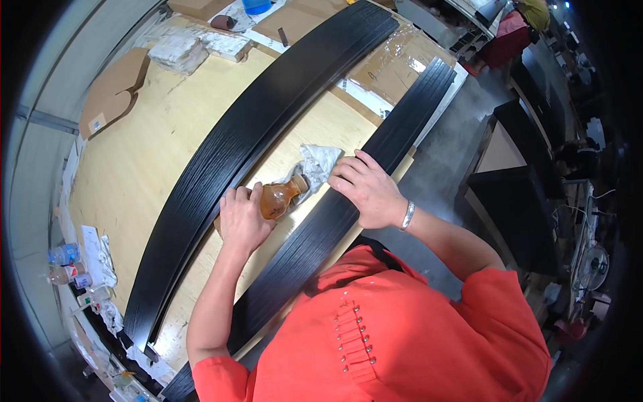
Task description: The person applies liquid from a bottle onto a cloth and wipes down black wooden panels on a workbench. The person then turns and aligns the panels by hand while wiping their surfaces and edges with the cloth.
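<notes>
My left hand [244, 218] is wrapped round a clear bottle of amber liquid [274, 199], which lies tilted with its neck toward a crumpled white cloth [320, 162]. The fingers of my right hand [365, 187] are bent against the right side of this cloth, and that hand rests over a long, straight black grooved board [295, 258] close to my body. Its fingertips are partly hidden. Beyond the bottle, a wide, curved black panel with a wood-grain texture [231, 144] arcs across the pale wooden tabletop [161, 127].
Cut brown cardboard [114, 100] and a white-wrapped block [177, 52] lie at the far left. Several plastic bottles [65, 253] stand by the table's left edge. Large black panels [519, 201] lean on the right, near a fan [593, 268]. Another person [512, 37] is at the upper right.
</notes>
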{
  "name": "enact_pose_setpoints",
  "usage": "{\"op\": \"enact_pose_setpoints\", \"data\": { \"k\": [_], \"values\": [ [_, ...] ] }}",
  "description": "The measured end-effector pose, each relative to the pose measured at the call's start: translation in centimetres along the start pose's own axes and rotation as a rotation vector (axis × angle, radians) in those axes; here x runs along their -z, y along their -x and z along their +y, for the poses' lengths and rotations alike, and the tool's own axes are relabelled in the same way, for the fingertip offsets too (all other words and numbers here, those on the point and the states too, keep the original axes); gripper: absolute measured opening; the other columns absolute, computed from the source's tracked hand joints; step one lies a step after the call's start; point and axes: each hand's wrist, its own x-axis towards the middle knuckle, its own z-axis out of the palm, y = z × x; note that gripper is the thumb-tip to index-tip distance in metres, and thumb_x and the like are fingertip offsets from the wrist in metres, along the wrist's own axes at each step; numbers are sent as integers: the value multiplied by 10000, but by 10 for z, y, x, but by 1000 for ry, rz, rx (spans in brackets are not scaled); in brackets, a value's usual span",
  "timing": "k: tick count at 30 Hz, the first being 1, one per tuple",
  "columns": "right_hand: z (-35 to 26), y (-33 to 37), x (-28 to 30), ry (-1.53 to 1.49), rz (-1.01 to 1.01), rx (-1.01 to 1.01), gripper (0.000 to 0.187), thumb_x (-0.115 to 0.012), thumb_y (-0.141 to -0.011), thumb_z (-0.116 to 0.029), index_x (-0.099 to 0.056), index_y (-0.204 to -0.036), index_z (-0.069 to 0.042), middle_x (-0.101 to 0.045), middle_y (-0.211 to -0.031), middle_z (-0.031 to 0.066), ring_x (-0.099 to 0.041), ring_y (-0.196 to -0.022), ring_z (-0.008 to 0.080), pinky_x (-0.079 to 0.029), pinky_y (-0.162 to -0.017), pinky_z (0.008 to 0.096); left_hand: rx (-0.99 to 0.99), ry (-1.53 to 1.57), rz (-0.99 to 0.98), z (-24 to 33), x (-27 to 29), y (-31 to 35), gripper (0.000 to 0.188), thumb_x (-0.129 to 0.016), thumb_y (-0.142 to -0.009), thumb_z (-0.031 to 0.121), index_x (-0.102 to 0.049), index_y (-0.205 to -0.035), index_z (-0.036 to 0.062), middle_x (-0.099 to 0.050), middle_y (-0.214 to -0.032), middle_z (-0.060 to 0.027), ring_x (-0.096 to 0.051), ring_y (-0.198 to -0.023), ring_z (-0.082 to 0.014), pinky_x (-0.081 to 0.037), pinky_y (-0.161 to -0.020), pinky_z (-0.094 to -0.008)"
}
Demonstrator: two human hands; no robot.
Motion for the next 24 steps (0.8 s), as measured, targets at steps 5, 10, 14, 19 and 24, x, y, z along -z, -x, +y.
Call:
{"op": "enact_pose_setpoints", "data": {
  "k": [5,10,14,19,24],
  "values": [
    [0,0,-2,-4,1,-3,638,-690,-563,-35,-608,-1195,-70,-580,-1181,106,-516,-1271,312,-282,-1220,504,-58,-46,42,10,7,-4,732,-882,-595,229,-662,-1271,53,-658,-1078,-143,-584,-1023,-313,-458,-900,-418],
    [1,0,-4,-13,23,2,635,-695,-565,-38,-608,-1193,-72,-580,-1183,105,-516,-1270,310,-281,-1220,505,-48,-90,25,6,6,-2,726,-885,-600,222,-663,-1270,53,-655,-1045,-138,-592,-1011,-311,-469,-885,-416],
    [0,0,-3,-7,19,5,636,-698,-566,-39,-608,-1195,-74,-577,-1190,106,-514,-1267,311,-285,-1217,501,-53,-126,-7,10,10,1,705,-886,-604,224,-674,-1256,57,-655,-1029,-137,-597,-1003,-309,-474,-876,-415],
    [0,1,-1,-4,5,9,635,-697,-566,-39,-608,-1195,-74,-575,-1195,107,-511,-1268,313,-287,-1216,495,-23,-135,-6,6,8,7,682,-881,-614,226,-684,-1246,61,-657,-1023,-134,-599,-996,-307,-476,-872,-416],
    [1,1,-3,-13,4,-2,616,-691,-581,-35,-609,-1190,-76,-576,-1197,111,-508,-1277,315,-285,-1216,494,26,-116,6,-5,10,22,661,-875,-623,225,-692,-1236,61,-660,-1016,-130,-598,-991,-301,-476,-871,-416]
  ]
}}
